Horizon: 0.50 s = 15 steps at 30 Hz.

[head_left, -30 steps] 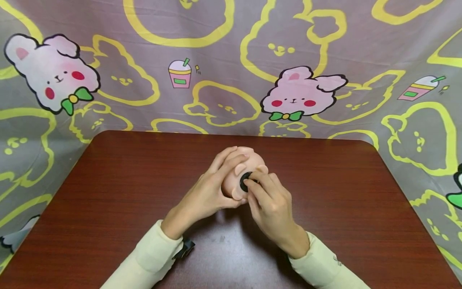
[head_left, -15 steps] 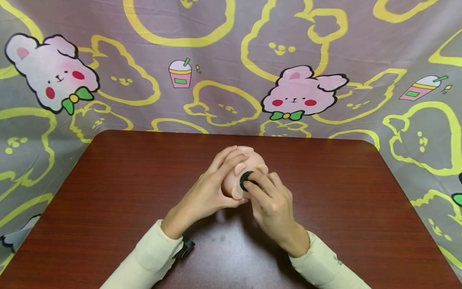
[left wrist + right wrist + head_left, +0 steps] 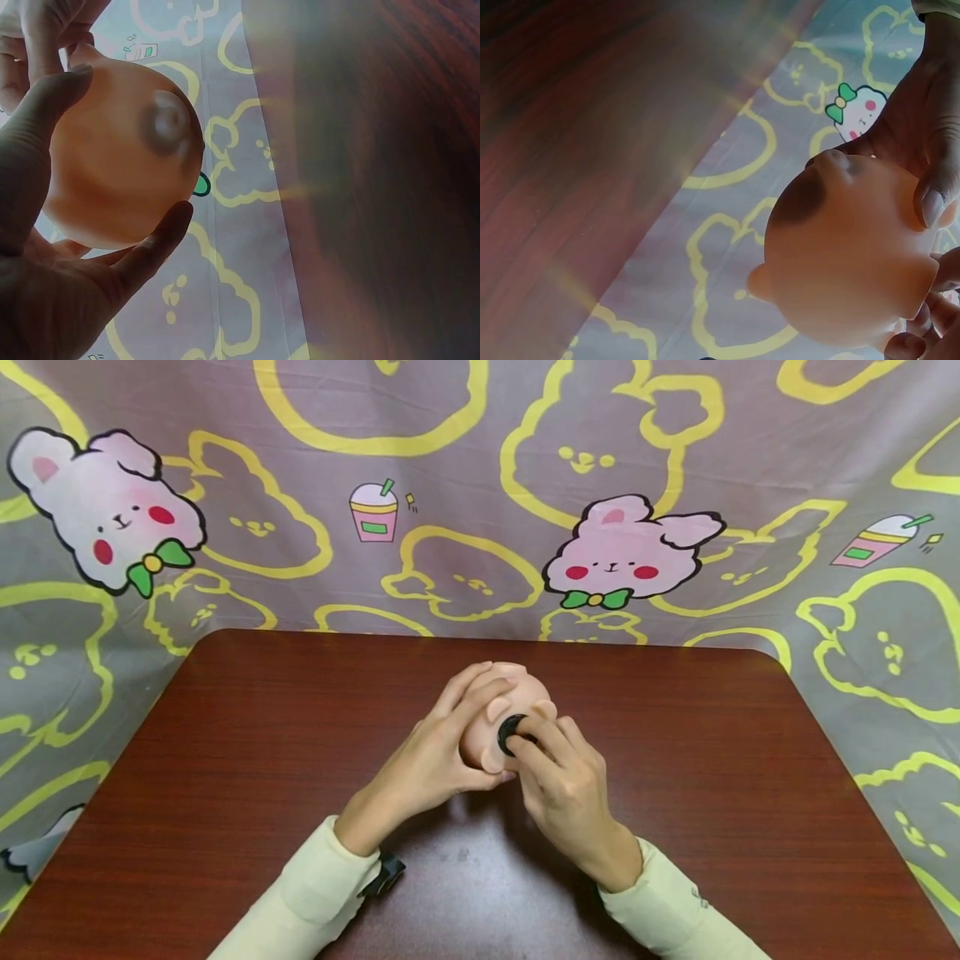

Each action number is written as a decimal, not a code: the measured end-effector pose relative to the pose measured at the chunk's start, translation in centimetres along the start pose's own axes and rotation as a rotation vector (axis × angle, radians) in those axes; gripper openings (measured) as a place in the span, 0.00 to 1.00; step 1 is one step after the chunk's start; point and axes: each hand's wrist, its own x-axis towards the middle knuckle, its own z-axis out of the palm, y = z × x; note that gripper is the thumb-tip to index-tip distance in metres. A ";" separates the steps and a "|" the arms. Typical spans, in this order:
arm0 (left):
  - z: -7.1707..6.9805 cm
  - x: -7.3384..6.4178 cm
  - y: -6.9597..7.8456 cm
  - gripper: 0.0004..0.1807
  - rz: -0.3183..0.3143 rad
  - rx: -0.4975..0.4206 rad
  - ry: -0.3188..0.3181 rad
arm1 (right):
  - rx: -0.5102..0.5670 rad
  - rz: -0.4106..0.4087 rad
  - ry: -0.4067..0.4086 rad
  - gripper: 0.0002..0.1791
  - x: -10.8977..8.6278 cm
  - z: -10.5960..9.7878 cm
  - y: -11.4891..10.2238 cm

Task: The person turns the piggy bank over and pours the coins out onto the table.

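Observation:
A round, light pink piggy bank (image 3: 529,690) with short stubby feet is held up over the table, its underside facing the head camera. My left hand (image 3: 427,752) grips it from the left, thumb below and fingers spread over the top. Set in the underside is a round black plug (image 3: 507,737). Thumb and fingers of my right hand (image 3: 568,789) pinch at this plug and cover its right part. In the left wrist view the smooth body of the piggy bank (image 3: 112,172) shows a raised round bump. The plug is hidden in both wrist views.
Under the hands lies a dark red-brown wooden table (image 3: 300,693) with rounded far corners. Behind it hangs a grey-pink cloth (image 3: 465,485) printed with bunnies, cups and yellow outlines. A small black device (image 3: 385,877) sits under the left wrist.
The right hand's fingers have shifted very slightly on the black plug. The left hand and the piggy bank stay nearly where they were.

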 end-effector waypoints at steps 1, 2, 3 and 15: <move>0.0 0.0 0.0 0.55 -0.001 0.000 -0.001 | -0.001 0.004 -0.004 0.03 0.0 0.0 0.0; 0.0 0.0 0.0 0.55 -0.001 0.001 -0.001 | -0.001 0.008 -0.007 0.03 0.0 0.0 -0.1; 0.0 0.0 0.0 0.55 -0.002 0.001 -0.002 | -0.001 0.013 -0.009 0.03 0.0 0.0 -0.1; 0.0 -0.2 0.1 0.54 -0.003 0.000 -0.002 | -0.004 0.043 -0.018 0.08 -0.3 0.1 -0.3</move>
